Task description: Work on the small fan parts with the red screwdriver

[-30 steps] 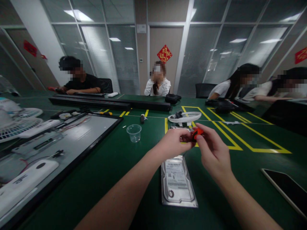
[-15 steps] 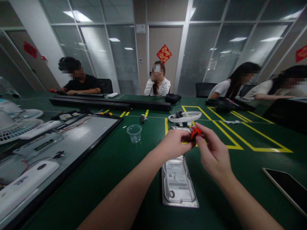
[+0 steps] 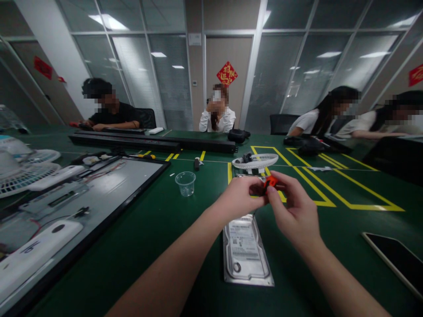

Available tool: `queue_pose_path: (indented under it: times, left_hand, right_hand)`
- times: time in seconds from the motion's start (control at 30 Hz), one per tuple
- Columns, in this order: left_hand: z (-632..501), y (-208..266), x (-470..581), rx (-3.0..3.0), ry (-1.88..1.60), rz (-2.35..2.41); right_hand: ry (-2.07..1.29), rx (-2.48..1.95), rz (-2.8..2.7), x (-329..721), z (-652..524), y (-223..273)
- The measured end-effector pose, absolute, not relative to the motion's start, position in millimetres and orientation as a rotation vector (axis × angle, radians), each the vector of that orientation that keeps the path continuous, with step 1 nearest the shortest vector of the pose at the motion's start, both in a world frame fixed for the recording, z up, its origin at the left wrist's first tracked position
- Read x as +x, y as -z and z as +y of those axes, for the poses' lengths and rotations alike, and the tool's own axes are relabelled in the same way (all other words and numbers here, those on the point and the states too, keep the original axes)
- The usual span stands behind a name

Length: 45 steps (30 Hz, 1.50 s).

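Ahead of me, above the green table, both hands meet at a small red-and-black piece [image 3: 271,181], whose exact kind I cannot make out. My right hand [image 3: 294,200] pinches it between thumb and fingers. My left hand [image 3: 243,193] is closed against its left side, with its fingertips partly hidden. Just below the hands a silver hard drive [image 3: 246,253] with a white label lies flat on the table. Behind the fingers shows part of a white round fan grille [image 3: 256,161], and more silver metal lies beneath it, mostly covered.
A clear plastic cup [image 3: 185,184] stands left of my hands. Further left lies a large black-framed panel [image 3: 132,182] with parts on it. A phone-like black slab [image 3: 398,259] is at the right. Long black bars [image 3: 148,141] lie across the back; several people sit beyond.
My right fingers have shifted slightly on the red-and-black piece, which has turned a little. The hard drive and the cup stay in place.
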State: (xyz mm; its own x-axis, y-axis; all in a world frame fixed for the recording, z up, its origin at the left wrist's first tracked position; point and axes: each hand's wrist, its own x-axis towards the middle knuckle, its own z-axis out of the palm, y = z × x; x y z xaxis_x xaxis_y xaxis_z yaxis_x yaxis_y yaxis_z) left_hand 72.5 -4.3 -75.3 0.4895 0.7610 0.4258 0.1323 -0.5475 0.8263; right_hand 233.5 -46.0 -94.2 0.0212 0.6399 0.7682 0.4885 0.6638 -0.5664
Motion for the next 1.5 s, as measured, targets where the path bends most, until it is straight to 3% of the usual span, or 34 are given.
queue_pose_path:
  times: [1.5]
  left_hand:
    - [-4.2,73.4,71.5,1.973,-1.057,0.684]
  right_hand:
    - [-0.144,-0.939,-1.602,232.5,-46.9,94.0]
